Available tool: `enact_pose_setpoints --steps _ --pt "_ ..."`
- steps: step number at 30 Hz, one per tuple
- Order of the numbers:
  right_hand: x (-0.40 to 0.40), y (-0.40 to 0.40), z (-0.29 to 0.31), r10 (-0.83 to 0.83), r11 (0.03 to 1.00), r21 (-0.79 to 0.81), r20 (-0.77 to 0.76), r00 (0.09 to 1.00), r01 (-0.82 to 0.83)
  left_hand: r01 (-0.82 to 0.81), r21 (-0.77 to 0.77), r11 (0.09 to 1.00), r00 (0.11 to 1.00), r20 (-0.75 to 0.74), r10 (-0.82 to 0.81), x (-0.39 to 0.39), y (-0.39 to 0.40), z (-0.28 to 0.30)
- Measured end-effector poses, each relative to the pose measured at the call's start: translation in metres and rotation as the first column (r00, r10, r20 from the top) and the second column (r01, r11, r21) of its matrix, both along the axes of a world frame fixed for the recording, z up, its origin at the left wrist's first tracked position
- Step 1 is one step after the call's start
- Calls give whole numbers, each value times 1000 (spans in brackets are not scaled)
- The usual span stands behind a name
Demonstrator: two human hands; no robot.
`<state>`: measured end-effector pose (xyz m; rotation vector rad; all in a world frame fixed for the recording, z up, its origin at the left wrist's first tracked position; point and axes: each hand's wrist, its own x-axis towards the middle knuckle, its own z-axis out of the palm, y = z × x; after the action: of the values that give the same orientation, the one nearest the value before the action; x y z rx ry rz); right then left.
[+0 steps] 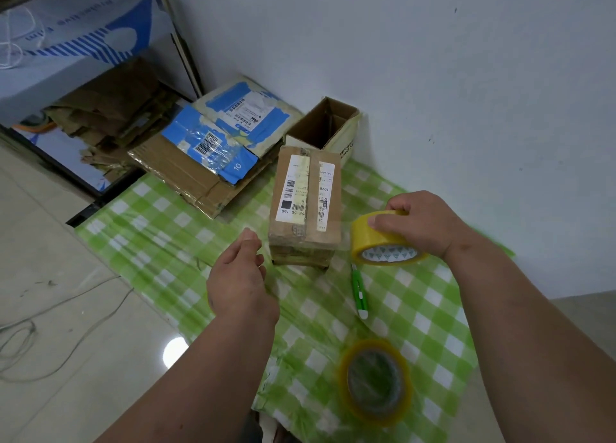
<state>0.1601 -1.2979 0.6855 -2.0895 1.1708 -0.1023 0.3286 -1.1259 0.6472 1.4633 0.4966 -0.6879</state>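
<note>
Right hand (423, 224) grips the tape roll (366, 237) (top rim hidden).

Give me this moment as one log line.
right hand: grips tape roll | left hand: curled beside box, grip unclear | box: on checked cloth | spare roll: flat on cloth

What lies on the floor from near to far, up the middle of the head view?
Flat tape roll → green-and-white pen-like tool → taped brown parcel → open carton by the wall.
</note>
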Motion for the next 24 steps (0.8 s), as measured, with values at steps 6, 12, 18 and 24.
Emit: enact_pose_setpoints --steps 6,12,18,24 --pt "4 -5 -10 46 999 6 -73 996 -45 5 10 1000 1000 -24 -5 0 0 -7" --pt "20 1 -24 89 994 -33 -266 960 -102 82 99 992 997 -20 -81 4 1 -20" --pt "32 4 -40 130 980 -94 -367 921 -176 186 246 951 983 -41 -181 15 -1 -24" --pt "36 5 -50 107 974 -140 -409 906 -178 281 327 902 959 -56 -278 25 -2 -17"
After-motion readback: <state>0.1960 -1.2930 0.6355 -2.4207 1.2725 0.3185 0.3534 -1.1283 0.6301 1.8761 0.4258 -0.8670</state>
